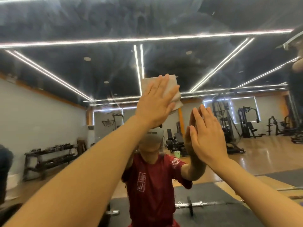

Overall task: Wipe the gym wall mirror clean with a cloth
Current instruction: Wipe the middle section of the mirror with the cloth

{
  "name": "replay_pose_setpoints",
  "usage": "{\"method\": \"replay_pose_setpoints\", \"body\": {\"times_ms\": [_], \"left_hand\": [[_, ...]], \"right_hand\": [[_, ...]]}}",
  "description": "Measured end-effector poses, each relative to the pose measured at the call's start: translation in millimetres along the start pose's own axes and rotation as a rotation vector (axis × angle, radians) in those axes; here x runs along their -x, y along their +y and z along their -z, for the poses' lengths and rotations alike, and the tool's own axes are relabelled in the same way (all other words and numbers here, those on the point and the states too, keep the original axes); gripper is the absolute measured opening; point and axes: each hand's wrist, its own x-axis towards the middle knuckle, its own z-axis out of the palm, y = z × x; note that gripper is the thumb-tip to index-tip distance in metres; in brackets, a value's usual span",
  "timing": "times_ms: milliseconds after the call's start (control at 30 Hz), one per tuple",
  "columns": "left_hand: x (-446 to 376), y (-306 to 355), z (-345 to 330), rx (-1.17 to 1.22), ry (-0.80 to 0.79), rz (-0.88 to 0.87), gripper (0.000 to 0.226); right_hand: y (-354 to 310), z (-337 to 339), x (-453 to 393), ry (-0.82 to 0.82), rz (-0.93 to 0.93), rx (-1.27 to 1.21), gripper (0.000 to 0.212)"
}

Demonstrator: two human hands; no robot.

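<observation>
The mirror (213, 22) fills the view and carries hazy smears across its upper part, over the reflected dark ceiling and its light strips (137, 69). Reflected in the glass: a dumbbell rack (49, 156) along the left wall, weight machines (247, 122) at the right, a barbell (195, 204) on a dark floor mat near the lower edge, and the person in a red shirt (152, 185) at the centre. A second figure's reflection shows partly at the right edge of the mirror.

The cloth (170, 89), pale and folded to a pad, lies flat against the glass at about the mirror's centre, above the reflected head. The left forearm crosses the lower left of the view and hides part of the reflected person.

The left hand (155, 105) presses the cloth to the glass with fingers straight and slightly spread; the fingertips reach the cloth's upper edge, and the cloth shows past them at right and below.

The right hand (206, 136) holds nothing. Its fingers are straight and close together, palm laid toward the glass just right of and below the cloth, meeting its own reflection; whether the whole palm touches cannot be told.
</observation>
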Motion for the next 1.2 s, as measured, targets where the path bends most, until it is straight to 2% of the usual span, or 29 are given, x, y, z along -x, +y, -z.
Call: {"method": "replay_pose_setpoints", "body": {"times_ms": [67, 167, 233, 333, 400, 500, 567, 600, 633, 733, 767, 867, 933, 1000, 1067, 1100, 1133, 1200], "left_hand": [[6.7, -29.1, 9.7, -0.002, 0.055, 0.036, 0.056], [38.3, -86.1, 27.9, 0.053, 0.222, 0.425, 0.060], [68.1, -116.0, 30.3, 0.070, 0.239, 0.652, 0.057], [71.8, -105.0, 16.7, 0.034, 0.249, 0.787, 0.053], [62.2, -66.2, 4.0, 0.036, 0.223, 0.673, 0.054], [72.5, -7.1, -21.1, 0.053, 0.090, 0.240, 0.053], [90.3, -10.1, -25.0, 0.009, 0.018, 0.050, 0.053], [97.6, -23.3, -20.2, 0.011, 0.019, 0.045, 0.053], [105.2, -38.2, -13.0, 0.037, 0.041, 0.126, 0.052], [129.0, -83.0, 10.0, 0.125, 0.173, 0.601, 0.050], [133.6, -90.8, 12.6, 0.115, 0.186, 0.710, 0.050], [125.1, -77.1, 3.7, 0.087, 0.192, 0.841, 0.054], [121.7, -44.3, -9.0, 0.079, 0.147, 0.705, 0.055], [134.2, -11.8, -24.9, 0.058, 0.065, 0.414, 0.056], [154.4, -7.4, -32.0, 0.016, -0.006, 0.174, 0.056], [163.9, -15.0, -31.2, 0.002, -0.026, 0.112, 0.056], [172.7, -24.3, -29.2, -0.008, -0.035, 0.102, 0.057], [186.1, -37.0, -24.3, 0.009, -0.034, 0.237, 0.061]], "right_hand": [[-0.6, -2.6, 0.0, 0.016, -0.011, 0.000, 0.060], [0.7, -7.4, 0.4, 0.038, -0.019, 0.001, 0.059], [1.7, -9.3, 0.9, 0.048, -0.012, 0.003, 0.059], [-0.9, -10.0, 0.6, 0.062, -0.020, -0.020, 0.059], [-3.0, -9.3, 0.7, 0.064, -0.025, -0.018, 0.059], [-4.6, -6.7, 0.8, 0.053, -0.030, -0.018, 0.059], [-6.8, -5.7, 1.0, 0.057, -0.041, -0.030, 0.059], [-7.7, -5.2, 0.7, 0.061, -0.049, -0.036, 0.059], [-7.9, -5.0, 0.3, 0.063, -0.053, -0.038, 0.058], [-4.7, -4.4, 0.2, 0.057, -0.040, -0.034, 0.058], [-3.7, -4.3, 0.3, 0.055, -0.036, -0.031, 0.058], [-4.3, -4.5, -0.2, 0.050, -0.032, -0.025, 0.058], [-4.8, -3.3, -0.9, 0.038, -0.035, -0.035, 0.059], [-4.7, -1.5, -1.1, 0.030, -0.034, -0.039, 0.059], [-5.5, 0.4, -1.7, 0.027, -0.039, -0.040, 0.057], [-6.2, 1.6, -2.1, 0.027, -0.041, -0.043, 0.057], [-6.5, 3.1, -2.6, 0.029, -0.040, -0.045, 0.056], [-5.3, 6.7, -3.2, 0.027, -0.027, -0.038, 0.055]]}}
